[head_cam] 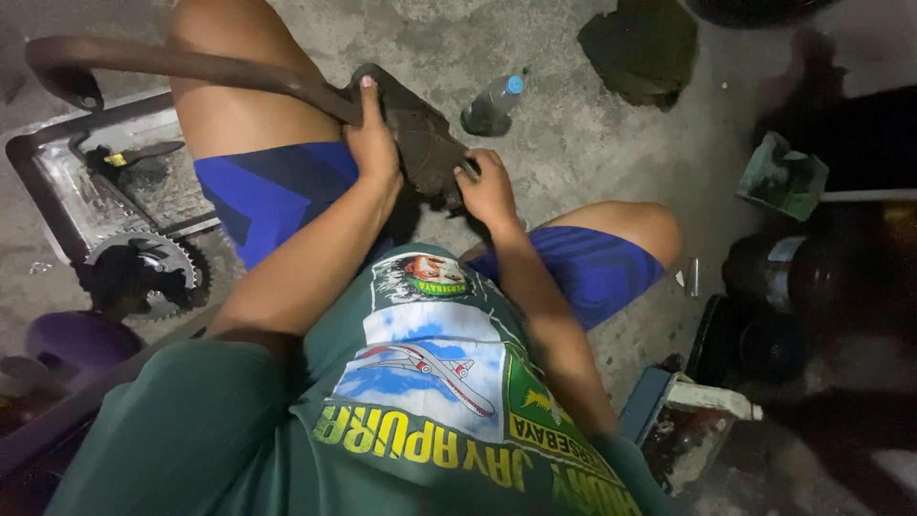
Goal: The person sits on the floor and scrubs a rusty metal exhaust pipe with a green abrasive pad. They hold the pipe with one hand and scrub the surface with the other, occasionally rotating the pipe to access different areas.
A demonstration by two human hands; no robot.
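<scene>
Sitting low over a grey concrete floor [573, 143], knees spread. Holding a dark, rusty curved metal part [287, 81] between the thighs, its bulky end at the hands. Gripping its neck with the left hand [371, 143], fingers [366, 91] closed around it. Clutching the bulky end with the right hand [489, 186], fingers curled shut. Lying nearby: metal tray [57, 182], toothed sprocket [148, 268], plastic bottle [492, 103].

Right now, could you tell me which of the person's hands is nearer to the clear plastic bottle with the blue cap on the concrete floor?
The right hand. It grips the dark metal part just below the bottle; the left hand holds the part's far side, farther away.
</scene>
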